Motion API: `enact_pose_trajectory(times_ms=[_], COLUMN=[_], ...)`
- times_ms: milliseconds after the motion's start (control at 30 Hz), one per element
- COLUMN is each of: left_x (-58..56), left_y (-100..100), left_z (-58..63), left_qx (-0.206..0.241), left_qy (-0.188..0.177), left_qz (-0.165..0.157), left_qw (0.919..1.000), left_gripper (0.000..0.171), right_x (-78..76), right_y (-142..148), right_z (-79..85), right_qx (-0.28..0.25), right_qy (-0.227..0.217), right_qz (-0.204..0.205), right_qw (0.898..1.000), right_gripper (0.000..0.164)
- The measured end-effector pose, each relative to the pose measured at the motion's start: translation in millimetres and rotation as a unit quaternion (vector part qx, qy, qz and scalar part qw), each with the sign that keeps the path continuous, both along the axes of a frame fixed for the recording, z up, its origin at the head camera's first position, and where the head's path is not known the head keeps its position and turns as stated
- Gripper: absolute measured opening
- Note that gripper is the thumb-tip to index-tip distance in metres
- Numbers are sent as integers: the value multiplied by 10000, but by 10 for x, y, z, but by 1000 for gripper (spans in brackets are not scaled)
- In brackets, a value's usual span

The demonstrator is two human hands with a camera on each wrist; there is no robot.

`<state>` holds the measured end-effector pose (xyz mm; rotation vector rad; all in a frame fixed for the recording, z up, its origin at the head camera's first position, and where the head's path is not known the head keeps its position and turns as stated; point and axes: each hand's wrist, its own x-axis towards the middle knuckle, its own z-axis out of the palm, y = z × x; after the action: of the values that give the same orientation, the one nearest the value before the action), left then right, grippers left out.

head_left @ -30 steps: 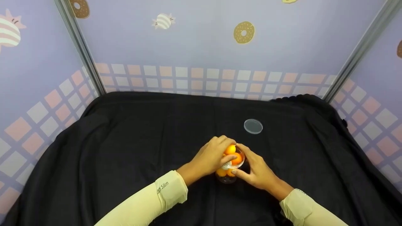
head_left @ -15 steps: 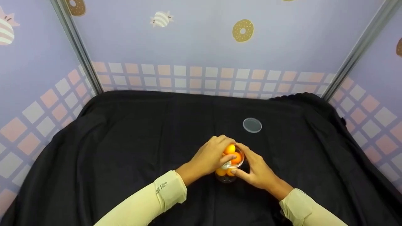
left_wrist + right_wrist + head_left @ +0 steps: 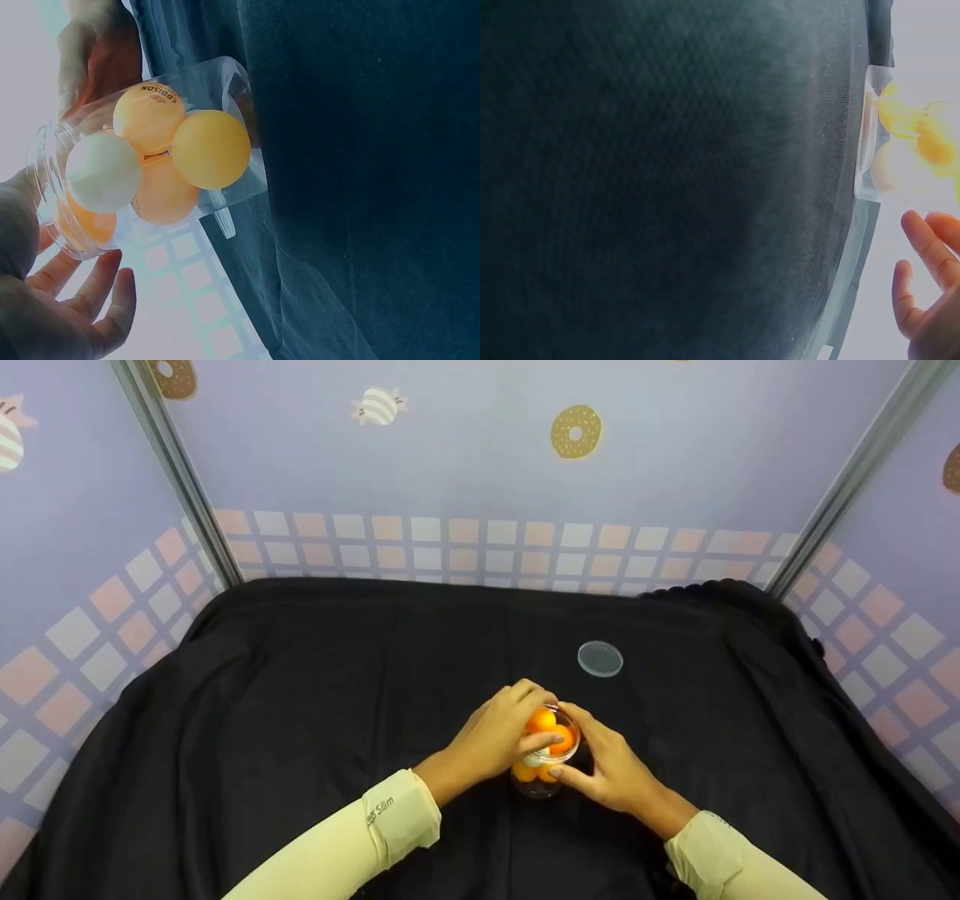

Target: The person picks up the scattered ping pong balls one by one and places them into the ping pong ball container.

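Note:
A clear plastic jar (image 3: pixel 537 791) of orange and white ping-pong balls stands on the black cloth. My right hand (image 3: pixel 619 769) grips it near the rim, thumb on the near side and index finger on the far side. Over the mouth, my left hand (image 3: pixel 491 731) has an orange ping-pong ball (image 3: pixel 541 719) between thumb and fingers. Its thumb overlaps another orange ball (image 3: pixel 561 739). Through the wall in the left wrist view, a white ball (image 3: pixel 103 172) and an orange ball (image 3: pixel 211 150) show. In the right wrist view, the right hand's fingers (image 3: pixel 930 244) extend beside the overexposed jar.
A clear round lid (image 3: pixel 600 658) lies flat beyond the jar, slightly to the right. Black cloth (image 3: pixel 300 697) with folds covers the table. Patterned lilac panels (image 3: pixel 465 457) enclose the back and sides, joined by metal posts (image 3: pixel 180 472).
The orange ball at the mouth has shifted slightly left with the left fingers. The right hand keeps its grip on the jar. The whole head view has drifted a little.

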<state>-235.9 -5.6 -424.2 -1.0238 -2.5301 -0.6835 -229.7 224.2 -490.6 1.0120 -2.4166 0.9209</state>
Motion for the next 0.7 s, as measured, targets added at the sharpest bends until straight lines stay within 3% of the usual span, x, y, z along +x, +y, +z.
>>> enact_pose_trajectory(times_ms=[200,533,700], left_x=[34,23,31], left_y=[-29,41,67], left_z=[15,4,-41], left_qx=[55,108,109], left_qy=[-85,77,16], left_qz=[8,151,339], left_qw=[9999,9998,9994], left_gripper=[43,46,45], right_x=[24,10,39], right_y=[-17,57,84], right_z=[19,40,57], right_qx=[73,180,435], right_qy=[26,132,-208], right_qz=[-25,-56,-213], right_qw=[10000,9997,9986], right_gripper=[88,88,88])
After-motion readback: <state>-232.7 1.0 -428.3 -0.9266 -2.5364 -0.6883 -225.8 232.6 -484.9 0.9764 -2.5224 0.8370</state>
